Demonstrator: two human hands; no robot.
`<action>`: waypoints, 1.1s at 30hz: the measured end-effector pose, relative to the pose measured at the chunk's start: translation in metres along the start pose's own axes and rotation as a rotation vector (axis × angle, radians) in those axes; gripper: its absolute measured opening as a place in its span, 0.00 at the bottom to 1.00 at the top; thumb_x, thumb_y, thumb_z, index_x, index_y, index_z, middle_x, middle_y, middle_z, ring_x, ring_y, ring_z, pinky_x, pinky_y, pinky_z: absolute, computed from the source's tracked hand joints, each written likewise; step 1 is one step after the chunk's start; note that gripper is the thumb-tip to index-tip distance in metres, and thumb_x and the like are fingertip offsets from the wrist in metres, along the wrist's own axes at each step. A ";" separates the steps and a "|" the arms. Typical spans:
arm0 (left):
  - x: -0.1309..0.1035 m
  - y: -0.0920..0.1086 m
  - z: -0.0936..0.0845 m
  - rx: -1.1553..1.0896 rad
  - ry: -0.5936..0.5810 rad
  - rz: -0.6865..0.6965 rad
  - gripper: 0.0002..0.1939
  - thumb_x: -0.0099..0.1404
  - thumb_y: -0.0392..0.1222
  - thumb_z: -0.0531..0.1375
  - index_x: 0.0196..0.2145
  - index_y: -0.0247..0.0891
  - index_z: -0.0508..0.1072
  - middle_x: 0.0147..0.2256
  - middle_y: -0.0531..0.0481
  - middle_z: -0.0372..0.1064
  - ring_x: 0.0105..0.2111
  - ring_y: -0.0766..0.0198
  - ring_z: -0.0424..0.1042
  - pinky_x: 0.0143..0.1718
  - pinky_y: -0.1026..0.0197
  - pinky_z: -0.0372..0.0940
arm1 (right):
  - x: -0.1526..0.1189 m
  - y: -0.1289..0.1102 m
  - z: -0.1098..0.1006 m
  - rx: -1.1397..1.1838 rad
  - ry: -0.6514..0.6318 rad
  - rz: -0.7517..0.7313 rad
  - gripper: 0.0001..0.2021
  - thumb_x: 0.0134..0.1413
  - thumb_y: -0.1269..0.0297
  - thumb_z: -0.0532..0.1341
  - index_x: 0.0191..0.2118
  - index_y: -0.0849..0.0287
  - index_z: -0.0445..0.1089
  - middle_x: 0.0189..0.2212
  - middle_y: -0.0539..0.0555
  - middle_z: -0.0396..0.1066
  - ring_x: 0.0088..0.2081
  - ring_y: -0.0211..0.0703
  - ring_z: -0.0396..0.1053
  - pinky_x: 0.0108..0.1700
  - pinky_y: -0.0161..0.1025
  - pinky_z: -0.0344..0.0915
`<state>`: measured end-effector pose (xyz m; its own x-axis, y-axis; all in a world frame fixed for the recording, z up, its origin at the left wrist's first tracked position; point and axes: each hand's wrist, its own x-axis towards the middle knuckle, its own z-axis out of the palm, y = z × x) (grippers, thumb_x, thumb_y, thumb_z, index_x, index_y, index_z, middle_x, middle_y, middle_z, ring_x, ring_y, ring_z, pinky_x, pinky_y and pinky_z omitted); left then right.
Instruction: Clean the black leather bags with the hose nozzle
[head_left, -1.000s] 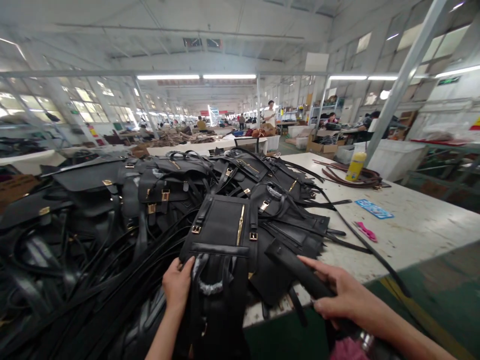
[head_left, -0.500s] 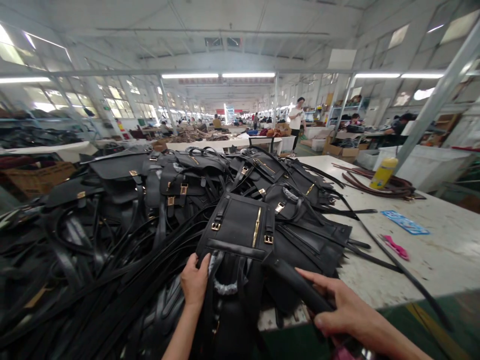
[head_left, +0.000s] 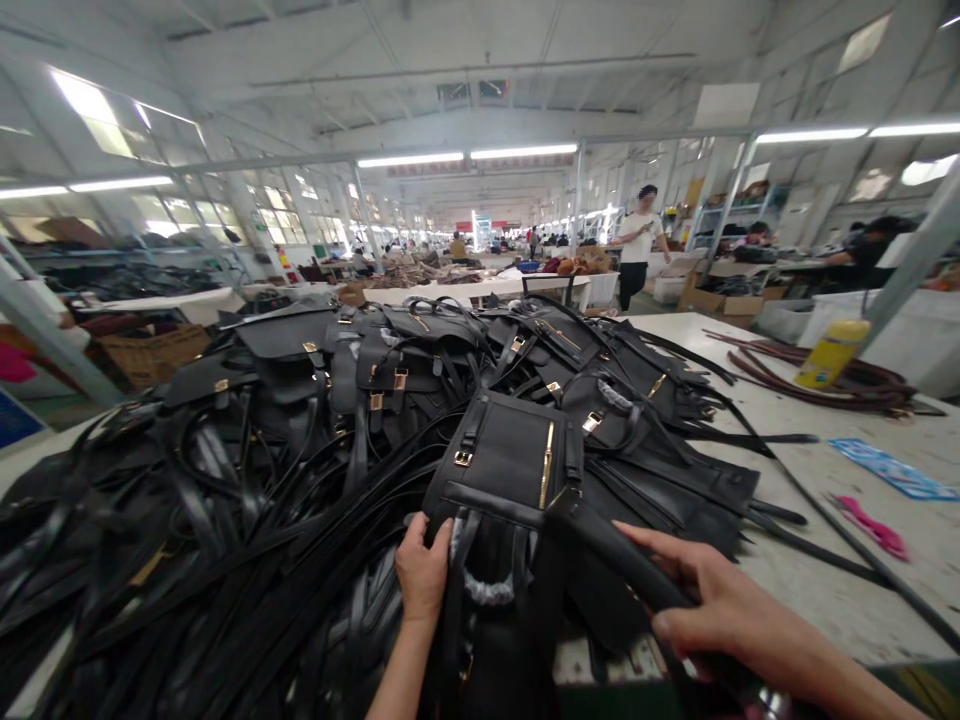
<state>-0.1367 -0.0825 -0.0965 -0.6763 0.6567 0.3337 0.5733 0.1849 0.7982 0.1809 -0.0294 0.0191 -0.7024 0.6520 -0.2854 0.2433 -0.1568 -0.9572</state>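
Note:
A black backpack (head_left: 510,450) with gold buckles and a gold zip lies on its back in front of me, its handle (head_left: 487,588) wrapped in clear plastic. My left hand (head_left: 422,570) grips the lower left edge of this bag, thumb on top and fingers partly hidden. Between thumb and fingers, my right hand (head_left: 709,605) holds a wide black strap (head_left: 619,545) at the bag's lower right. Under that hand a small shiny metal part shows, too blurred to name.
Several more black bags (head_left: 285,345) and long straps (head_left: 300,540) are heaped to the left and behind. On the pale table (head_left: 795,520) lie pink-handled snips (head_left: 874,525), a blue-and-white strip (head_left: 892,468), brown straps (head_left: 757,370) and a yellow bottle (head_left: 832,355). A person (head_left: 641,245) stands farther off.
My view has turned a little left, so everything sits farther right. Both hands keep their hold on the bag and strap. The standing person has turned and moved an arm.

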 end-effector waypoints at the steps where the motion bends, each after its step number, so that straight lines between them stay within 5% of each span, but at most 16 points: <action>1: 0.000 -0.001 0.000 0.000 0.000 -0.002 0.11 0.55 0.50 0.54 0.29 0.40 0.65 0.27 0.54 0.67 0.29 0.64 0.66 0.33 0.64 0.59 | 0.002 -0.004 0.000 -0.006 -0.002 -0.014 0.38 0.36 0.74 0.60 0.58 0.56 0.50 0.26 0.47 0.67 0.18 0.31 0.58 0.16 0.27 0.58; 10: -0.002 -0.003 -0.001 -0.044 -0.034 -0.011 0.11 0.58 0.49 0.51 0.33 0.41 0.65 0.30 0.52 0.68 0.32 0.62 0.67 0.35 0.63 0.59 | 0.060 -0.041 0.028 -0.286 -0.294 0.015 0.34 0.33 0.77 0.59 0.53 0.55 0.59 0.19 0.43 0.65 0.16 0.33 0.60 0.15 0.27 0.59; 16: -0.003 -0.002 -0.002 -0.068 -0.011 -0.026 0.10 0.58 0.49 0.51 0.29 0.41 0.64 0.26 0.54 0.65 0.28 0.64 0.65 0.32 0.65 0.58 | 0.044 -0.045 0.036 -0.221 -0.040 -0.121 0.36 0.38 0.74 0.59 0.57 0.52 0.51 0.25 0.45 0.67 0.17 0.31 0.59 0.17 0.27 0.60; 22: -0.004 -0.002 -0.005 -0.100 0.025 -0.047 0.12 0.60 0.48 0.48 0.27 0.40 0.64 0.24 0.55 0.64 0.26 0.65 0.63 0.30 0.65 0.56 | 0.035 -0.030 0.040 -0.211 -0.179 0.084 0.39 0.32 0.78 0.59 0.57 0.57 0.53 0.23 0.45 0.68 0.15 0.30 0.58 0.14 0.25 0.57; 29: -0.002 -0.007 -0.005 -0.110 0.041 -0.066 0.12 0.59 0.48 0.48 0.31 0.40 0.66 0.26 0.53 0.67 0.29 0.62 0.66 0.32 0.64 0.58 | 0.065 -0.027 0.060 -0.050 -0.090 -0.034 0.39 0.33 0.75 0.61 0.58 0.60 0.50 0.24 0.45 0.66 0.14 0.32 0.61 0.13 0.29 0.61; 33: -0.001 -0.011 -0.004 -0.107 0.029 -0.073 0.12 0.58 0.47 0.48 0.32 0.40 0.67 0.30 0.50 0.69 0.32 0.61 0.68 0.35 0.62 0.59 | 0.090 -0.037 0.068 -0.085 -0.184 -0.003 0.39 0.32 0.75 0.62 0.56 0.57 0.53 0.26 0.47 0.68 0.15 0.32 0.63 0.13 0.28 0.60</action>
<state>-0.1445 -0.0882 -0.1035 -0.7287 0.6224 0.2855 0.4702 0.1517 0.8694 0.0631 -0.0150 0.0249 -0.8120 0.5043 -0.2940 0.2912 -0.0867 -0.9527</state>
